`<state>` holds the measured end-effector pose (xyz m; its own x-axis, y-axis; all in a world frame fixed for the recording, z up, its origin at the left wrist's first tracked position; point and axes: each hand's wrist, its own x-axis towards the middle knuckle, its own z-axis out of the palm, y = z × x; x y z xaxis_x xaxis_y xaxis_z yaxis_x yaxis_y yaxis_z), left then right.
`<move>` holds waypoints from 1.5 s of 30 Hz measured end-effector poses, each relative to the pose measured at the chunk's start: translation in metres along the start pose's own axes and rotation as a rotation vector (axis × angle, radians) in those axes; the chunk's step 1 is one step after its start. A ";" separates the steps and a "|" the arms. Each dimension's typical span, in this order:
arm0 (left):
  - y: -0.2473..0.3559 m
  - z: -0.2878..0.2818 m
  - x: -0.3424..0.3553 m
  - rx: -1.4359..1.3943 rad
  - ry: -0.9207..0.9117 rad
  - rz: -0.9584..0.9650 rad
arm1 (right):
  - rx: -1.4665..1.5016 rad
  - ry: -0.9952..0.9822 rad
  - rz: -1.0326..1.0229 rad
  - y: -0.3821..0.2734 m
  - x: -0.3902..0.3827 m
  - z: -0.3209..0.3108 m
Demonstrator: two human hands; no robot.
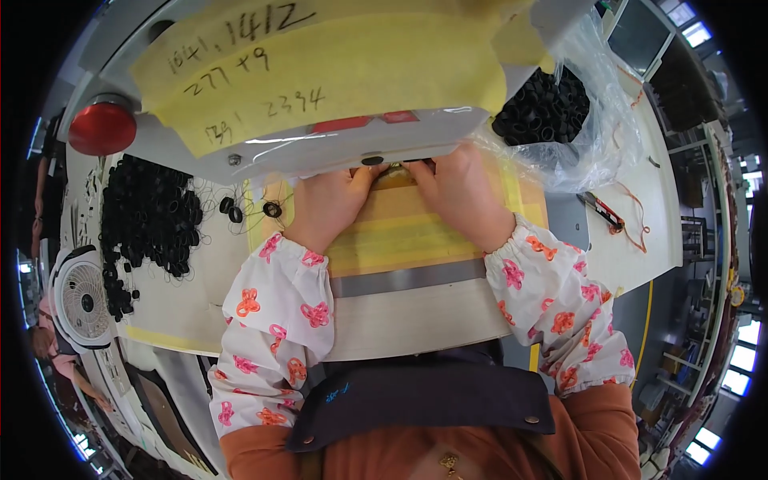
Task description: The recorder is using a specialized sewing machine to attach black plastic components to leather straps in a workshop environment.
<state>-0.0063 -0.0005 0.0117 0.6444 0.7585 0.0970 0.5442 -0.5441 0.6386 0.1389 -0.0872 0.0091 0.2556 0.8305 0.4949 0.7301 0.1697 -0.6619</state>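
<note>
L hand (328,206) & R hand (464,196) are in the ctr of the frame, slightly apart, fingertips nearly meeting just under the lower edge of a pale machine (448,142). Dark bits (430,164) show at the fingertips, mostly hidden; can't tell if either hand is clamped on them. Both wrists rest nr a board (384,252) w/ yellow tape, a grey strip (408,278) along its near edge.

Machine fills top ctr, w/ a yellow sheet (344,80) bearing handwriting stuck on its face & a red button (102,128) at upper L.

L of frame: big heap of black rings (148,212) on the pale worktop (400,320); a few loose rings (234,214) w/ thin strands lie btwn heap & L hand. Round white fan (82,296) at far L.

Upper R: clear plastic bag (612,112) w/ more black rings (548,108) in it. Below it, a red-&-black tool (606,213) beside an orange cord (638,224). Floral sleeves (276,328) cover both forearms; dark apron (424,396) at bottom ctr.
</note>
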 end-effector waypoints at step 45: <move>0.005 -0.013 -0.047 0.189 0.273 0.237 | 0.108 -0.015 -0.048 0.008 -0.006 -0.017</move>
<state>-0.0410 -0.0346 0.0198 0.6114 0.6578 0.4399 0.5037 -0.7522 0.4248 0.1537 -0.0999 0.0104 0.2122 0.8278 0.5193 0.6682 0.2649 -0.6953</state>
